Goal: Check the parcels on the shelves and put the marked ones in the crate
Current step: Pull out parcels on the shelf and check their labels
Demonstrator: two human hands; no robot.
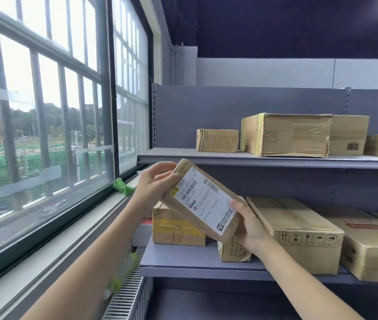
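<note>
Both hands grip one small brown parcel [203, 200], lifted clear of the shelves and tilted with its white label [204, 199] up: left hand [153, 185] curled round the upper end, right hand [250, 227] clasping the lower corner. This looks like the checking step. Behind, boxes sit on the lower shelf [197, 264] and upper shelf [229, 158], seemingly unchecked. No crate is in view.
</note>
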